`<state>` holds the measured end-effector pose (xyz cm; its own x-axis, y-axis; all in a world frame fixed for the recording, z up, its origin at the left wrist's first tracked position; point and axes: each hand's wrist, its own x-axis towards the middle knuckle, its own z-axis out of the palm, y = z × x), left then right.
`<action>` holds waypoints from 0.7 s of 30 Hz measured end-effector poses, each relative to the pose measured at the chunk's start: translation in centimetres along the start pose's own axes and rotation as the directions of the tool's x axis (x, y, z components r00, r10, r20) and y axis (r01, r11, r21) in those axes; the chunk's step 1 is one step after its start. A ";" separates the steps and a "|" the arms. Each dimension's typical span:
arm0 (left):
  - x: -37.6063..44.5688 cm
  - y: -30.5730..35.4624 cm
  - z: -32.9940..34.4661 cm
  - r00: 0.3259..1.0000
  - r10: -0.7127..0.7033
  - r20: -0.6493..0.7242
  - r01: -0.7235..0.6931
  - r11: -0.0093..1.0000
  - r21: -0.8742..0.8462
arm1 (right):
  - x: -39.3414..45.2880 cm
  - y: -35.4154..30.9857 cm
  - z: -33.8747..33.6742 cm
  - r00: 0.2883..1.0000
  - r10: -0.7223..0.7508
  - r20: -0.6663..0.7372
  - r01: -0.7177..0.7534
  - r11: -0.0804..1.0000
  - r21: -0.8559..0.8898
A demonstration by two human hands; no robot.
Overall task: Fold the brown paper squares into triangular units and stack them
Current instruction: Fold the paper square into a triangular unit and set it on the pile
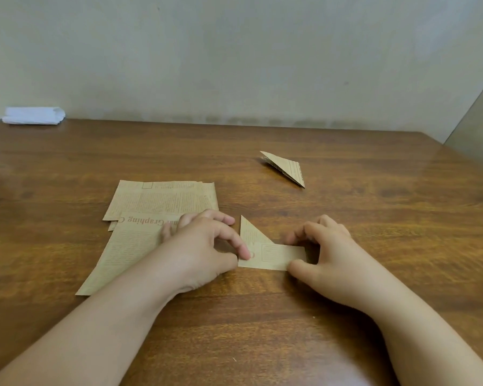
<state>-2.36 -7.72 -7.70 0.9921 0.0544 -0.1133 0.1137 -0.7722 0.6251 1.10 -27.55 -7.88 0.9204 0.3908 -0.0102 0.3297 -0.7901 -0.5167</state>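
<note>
Both our hands low and close together, forearms reaching in from below

Our left hand curls, forefinger tip pressed down beside the thumb. Our right hand arches, thumb flat and fingers bent, tips down. The wrists angle inward toward each other.
</note>
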 end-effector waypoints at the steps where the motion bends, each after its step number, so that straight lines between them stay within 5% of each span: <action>1: 0.0 0.0 0.0 1.000 -0.001 -0.003 0.001 1.000 0.001 | 0.0 0.0 -0.1 1.000 -0.005 0.005 0.005 1.000 -0.002; 8: -0.3 0.5 0.0 0.999 0.039 -0.025 -0.038 0.999 0.015 | -0.7 0.7 -0.7 0.994 -0.095 0.048 0.087 0.984 0.155; 14: -1.1 1.1 -0.6 0.930 0.130 -0.345 -0.171 0.981 -0.091 | -0.5 0.6 -0.3 0.931 -0.134 -0.339 0.227 0.941 0.252; 17: -2.0 2.1 -0.6 0.951 0.192 -0.241 -0.248 0.940 -0.232 | -0.2 0.7 0.0 0.830 -0.201 -0.520 0.331 0.928 0.170; 21: -2.5 3.3 0.5 0.954 0.264 -0.140 -0.297 0.882 -0.366 | 0.0 0.1 0.8 0.740 -0.367 -0.564 0.439 0.899 -0.009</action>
<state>-4.48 -10.70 -5.76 0.9843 -0.0632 0.1647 -0.1751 -0.4650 0.8678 1.00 -27.28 -8.63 0.6783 0.3126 0.6650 0.7020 -0.5430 -0.4608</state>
